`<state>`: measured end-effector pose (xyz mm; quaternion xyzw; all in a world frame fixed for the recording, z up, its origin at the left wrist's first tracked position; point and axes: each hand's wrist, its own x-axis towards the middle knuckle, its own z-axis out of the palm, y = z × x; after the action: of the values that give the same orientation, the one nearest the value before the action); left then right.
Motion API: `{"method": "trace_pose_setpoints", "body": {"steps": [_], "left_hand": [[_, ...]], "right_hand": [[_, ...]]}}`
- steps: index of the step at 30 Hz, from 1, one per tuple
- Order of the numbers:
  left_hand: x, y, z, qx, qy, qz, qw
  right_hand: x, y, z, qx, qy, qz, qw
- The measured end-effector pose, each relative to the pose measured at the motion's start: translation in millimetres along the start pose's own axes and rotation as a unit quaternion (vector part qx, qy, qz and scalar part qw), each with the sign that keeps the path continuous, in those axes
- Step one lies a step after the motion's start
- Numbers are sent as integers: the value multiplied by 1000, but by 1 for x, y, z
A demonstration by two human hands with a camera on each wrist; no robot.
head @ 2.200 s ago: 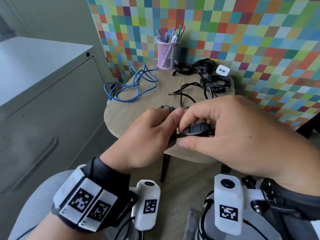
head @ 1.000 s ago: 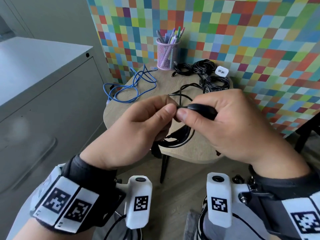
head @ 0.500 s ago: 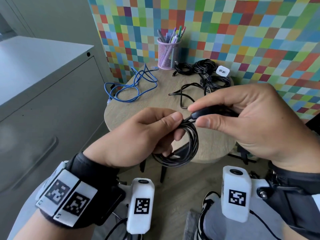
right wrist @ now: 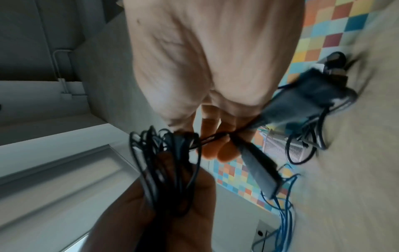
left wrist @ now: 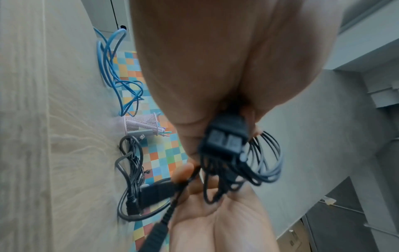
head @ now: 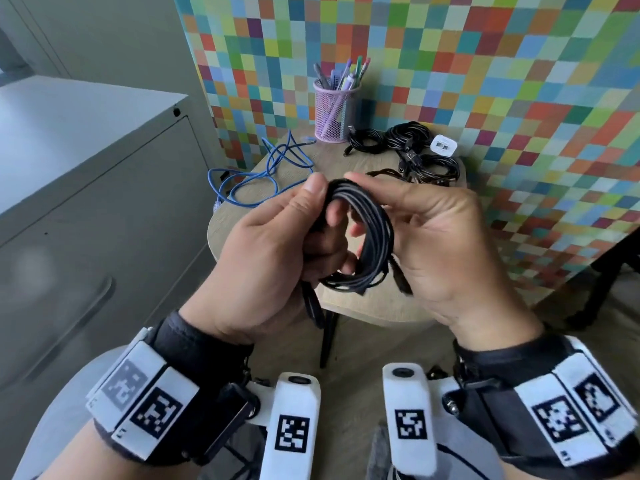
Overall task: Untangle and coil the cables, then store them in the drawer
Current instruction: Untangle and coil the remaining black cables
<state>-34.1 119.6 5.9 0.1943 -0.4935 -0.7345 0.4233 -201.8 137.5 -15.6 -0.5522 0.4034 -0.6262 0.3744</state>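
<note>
Here we hold a coiled black cable up between both hands, above the near edge of the round wooden tabletop. Our left hand has its grip curled round the left side of the coil: the thumb presses over the top of the loops and the fingers wrap through the middle. Our right hand cups the coil's right side with fingers bent over the top strands, and one plug end lies against its palm (how tightly this grip closes we cannot tell from the head view). In the left wrist view a black connector block sits clamped at the left fingertips with the loops fanning out beside it. The right wrist view is blurred, yet it shows the right fingers pinching a strand of the cable.

On the tabletop behind, a loose blue cable sprawls at the left, a heap of black cables lies at the right with a small white adapter just beside it, and a pink mesh pen cup stands against the chequered wall. A grey cabinet stands to the left.
</note>
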Motion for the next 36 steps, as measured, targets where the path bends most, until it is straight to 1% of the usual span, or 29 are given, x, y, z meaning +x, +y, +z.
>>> {"method": "trace_pose_setpoints", "body": {"steps": [3, 6, 8, 10, 12, 13, 14, 16, 18, 20, 23, 24, 26, 27, 29, 32, 35, 36], "left_hand": [[3, -5, 5, -2, 52, 9, 999], [4, -8, 12, 5, 96, 19, 995], [7, -10, 15, 16, 136, 34, 990], [9, -12, 16, 39, 177, 59, 982], [11, -13, 16, 64, 197, 86, 974], [11, -14, 16, 80, 205, 97, 971], [10, -14, 16, 95, 208, 107, 968], [10, -14, 15, 122, 202, 122, 964], [10, -14, 14, 158, 186, 127, 961], [9, -13, 9, 233, 171, 139, 947], [6, -10, 1, 354, 130, 146, 915], [5, -9, 0, 362, 112, 141, 915], [4, -7, -1, 345, 84, 120, 927], [4, -6, -2, 344, 80, 108, 929], [5, -5, -5, 360, 96, 101, 922], [8, -6, -8, 382, 139, 123, 905], [8, -8, -7, 442, 173, 147, 868], [8, -9, -7, 451, 181, 149, 861]], "right_hand": [[0, 5, 3, 53, 18, 36, 998], [1, 6, 4, 55, 27, 51, 997], [-1, 4, 5, 44, 7, 59, 997], [-4, 1, 6, 80, -20, 80, 993], [-6, -4, 7, 124, -38, 89, 988], [-7, -6, 8, 107, -47, 78, 990], [-8, -6, 9, 61, -54, 60, 995], [-8, -3, 12, -27, -30, 33, 999], [-7, 5, 12, -63, -1, 23, 998], [-5, 8, 13, -58, 10, 22, 998], [-2, 7, 9, -34, 24, 36, 998], [-1, 5, 7, -22, 31, 43, 998], [0, 5, 5, -9, 39, 53, 998], [1, 5, 5, -6, 44, 55, 997], [0, 6, 6, -2, 56, 50, 997], [0, 5, 10, -6, 72, 47, 996], [0, 5, 10, -15, 78, 53, 995], [0, 5, 9, -17, 78, 53, 995]]}}
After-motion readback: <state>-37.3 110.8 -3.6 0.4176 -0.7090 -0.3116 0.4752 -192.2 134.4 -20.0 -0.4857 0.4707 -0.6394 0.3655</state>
